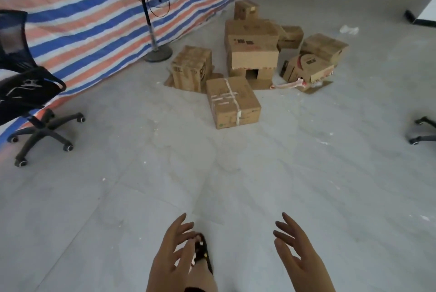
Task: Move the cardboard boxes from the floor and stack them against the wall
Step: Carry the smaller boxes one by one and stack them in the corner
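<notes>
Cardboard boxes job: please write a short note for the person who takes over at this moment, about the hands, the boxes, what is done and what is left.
Left hand and right hand: both open, fingers spread, holding nothing, reaching forward low in the view.
Boxes: all lie ahead on the floor in a loose cluster. The taped box lies nearest. Behind it are the tall box and a rough pile, with a torn box to the right.
Done: no neat stack stands against the striped tarp yet.
Left: carry each box over and stack it, probably starting with the taped box. Mind the fan and office chair.
</notes>
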Demonstrator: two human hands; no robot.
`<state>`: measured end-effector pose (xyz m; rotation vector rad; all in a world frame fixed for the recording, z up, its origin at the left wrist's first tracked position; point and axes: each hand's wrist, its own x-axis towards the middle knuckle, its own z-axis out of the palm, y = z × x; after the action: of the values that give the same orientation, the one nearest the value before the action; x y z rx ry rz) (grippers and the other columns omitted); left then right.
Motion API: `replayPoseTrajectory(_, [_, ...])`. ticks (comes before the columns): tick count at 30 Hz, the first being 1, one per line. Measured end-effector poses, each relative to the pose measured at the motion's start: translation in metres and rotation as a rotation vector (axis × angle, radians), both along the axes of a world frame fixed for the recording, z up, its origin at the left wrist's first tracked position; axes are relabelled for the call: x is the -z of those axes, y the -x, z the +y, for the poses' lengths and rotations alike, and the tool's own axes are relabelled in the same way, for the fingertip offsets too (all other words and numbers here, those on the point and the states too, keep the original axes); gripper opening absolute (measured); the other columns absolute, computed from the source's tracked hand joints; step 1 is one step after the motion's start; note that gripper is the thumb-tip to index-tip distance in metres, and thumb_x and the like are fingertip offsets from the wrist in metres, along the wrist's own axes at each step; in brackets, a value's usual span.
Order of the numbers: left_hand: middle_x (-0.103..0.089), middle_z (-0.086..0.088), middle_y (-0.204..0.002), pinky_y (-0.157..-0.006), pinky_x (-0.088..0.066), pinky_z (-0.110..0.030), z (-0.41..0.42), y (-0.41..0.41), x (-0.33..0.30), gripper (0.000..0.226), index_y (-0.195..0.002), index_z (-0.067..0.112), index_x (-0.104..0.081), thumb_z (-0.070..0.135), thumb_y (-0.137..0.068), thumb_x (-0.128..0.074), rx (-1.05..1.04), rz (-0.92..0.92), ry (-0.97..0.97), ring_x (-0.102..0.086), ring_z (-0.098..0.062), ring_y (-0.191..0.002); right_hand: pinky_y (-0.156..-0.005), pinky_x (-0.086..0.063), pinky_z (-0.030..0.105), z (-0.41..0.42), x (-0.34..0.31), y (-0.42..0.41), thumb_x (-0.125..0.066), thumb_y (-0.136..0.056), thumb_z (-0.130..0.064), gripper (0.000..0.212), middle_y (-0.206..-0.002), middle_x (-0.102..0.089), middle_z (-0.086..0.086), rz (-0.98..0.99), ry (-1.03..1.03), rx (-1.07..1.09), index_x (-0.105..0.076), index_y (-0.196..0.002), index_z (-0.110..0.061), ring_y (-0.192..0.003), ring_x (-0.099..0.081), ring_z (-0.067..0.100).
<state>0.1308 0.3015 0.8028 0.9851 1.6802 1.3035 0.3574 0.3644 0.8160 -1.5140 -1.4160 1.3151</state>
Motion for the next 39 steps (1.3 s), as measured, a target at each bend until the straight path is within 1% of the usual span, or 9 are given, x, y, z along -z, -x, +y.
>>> replayPoseTrajectory(2, [-0.064,0.031,-0.101,-0.074,-0.050,-0.010,0.045,0.011,0.006,0.066,-0.095,0.074,-0.050,0.007,-0.090,-0.053,0.016,0.005,0.035,-0.063,0.003,-0.096,-0.069,-0.045,0.001,0.043,0.007,0.009,-0.061,-0.086,-0.003,0.076,-0.104,-0.058,-0.038,0.006,0.011,0.023,-0.045,-0.092,-0.078,-0.095,-0.059,-0.014])
replayPoseTrajectory(4, [-0.063,0.031,-0.101,-0.074,-0.050,-0.010,0.101,0.025,0.006,0.056,-0.095,0.074,-0.049,0.019,-0.084,-0.052,0.045,0.026,0.053,-0.063,0.004,-0.095,-0.068,-0.044,0.001,0.094,0.011,0.022,-0.061,-0.086,-0.003,0.074,-0.105,-0.059,-0.037,-0.006,0.006,0.052,-0.047,-0.094,-0.076,-0.095,-0.059,-0.014])
replayPoseTrajectory(10, [-0.063,0.028,-0.107,-0.081,-0.051,-0.016,0.280,0.090,-0.015,0.048,-0.103,0.070,-0.050,0.028,-0.077,-0.050,0.089,0.066,-0.005,-0.063,0.001,-0.099,-0.066,-0.043,0.000,0.254,0.003,0.077,-0.059,-0.087,-0.001,0.048,-0.114,-0.062,-0.011,0.038,-0.009,0.163,-0.051,-0.114,-0.040,-0.090,-0.059,-0.015])
replayPoseTrajectory(14, [-0.063,0.028,-0.107,-0.078,-0.050,-0.011,0.379,0.126,-0.019,0.044,-0.114,0.051,-0.055,0.013,-0.091,-0.054,0.114,0.054,-0.001,-0.063,-0.003,-0.101,-0.069,-0.045,0.001,0.349,-0.006,0.103,-0.060,-0.087,-0.004,0.047,-0.116,-0.062,-0.011,0.048,-0.039,0.180,-0.050,-0.116,-0.040,-0.095,-0.060,-0.012])
replayPoseTrajectory(17, [-0.063,0.027,-0.107,-0.078,-0.050,-0.011,0.442,0.134,-0.019,0.065,-0.105,0.063,-0.053,0.000,-0.091,-0.050,0.127,0.082,0.023,-0.063,0.001,-0.098,-0.070,-0.043,0.000,0.411,-0.006,0.106,-0.059,-0.088,-0.005,0.048,-0.116,-0.061,-0.012,0.026,-0.028,0.191,-0.049,-0.117,-0.041,-0.096,-0.060,-0.011])
replayPoseTrajectory(23, [-0.062,0.028,-0.108,-0.079,-0.051,-0.012,0.567,0.122,0.004,0.045,-0.101,0.072,-0.048,0.031,-0.084,-0.053,0.053,0.059,0.064,-0.063,0.002,-0.097,-0.068,-0.042,-0.001,0.554,0.018,0.092,-0.056,-0.089,-0.004,0.045,-0.115,-0.060,-0.012,0.004,0.007,0.167,-0.046,-0.121,-0.034,-0.090,-0.058,-0.019])
replayPoseTrajectory(31, [-0.063,0.016,-0.110,-0.079,-0.052,-0.025,0.760,0.080,0.031,0.062,-0.095,0.079,-0.043,0.018,-0.088,-0.050,-0.143,0.046,0.193,-0.061,0.008,-0.096,-0.070,-0.043,0.001,0.790,0.027,0.046,-0.055,-0.091,-0.011,0.043,-0.116,-0.059,-0.015,-0.117,0.053,-0.019,-0.044,-0.120,-0.041,-0.097,-0.056,-0.017])
replayPoseTrajectory(37, [-0.058,0.016,-0.115,-0.081,-0.051,-0.023,0.863,0.079,0.067,0.032,-0.097,0.080,-0.039,0.060,-0.076,-0.051,-0.207,0.028,0.319,-0.060,0.009,-0.096,-0.069,-0.042,-0.001,0.913,0.065,0.036,-0.056,-0.090,-0.011,0.042,-0.117,-0.061,-0.006,-0.182,0.225,-0.123,-0.046,-0.121,-0.038,-0.094,-0.056,-0.019])
replayPoseTrajectory(39, [-0.060,0.014,-0.114,-0.081,-0.051,-0.027,0.894,0.090,0.114,0.044,-0.099,0.079,-0.042,0.087,-0.057,-0.052,-0.247,0.018,0.359,-0.062,0.009,-0.093,-0.071,-0.042,-0.002,0.950,0.105,0.044,-0.057,-0.089,-0.009,0.043,-0.117,-0.062,-0.006,-0.196,0.264,-0.137,-0.048,-0.115,-0.042,-0.096,-0.059,-0.013])
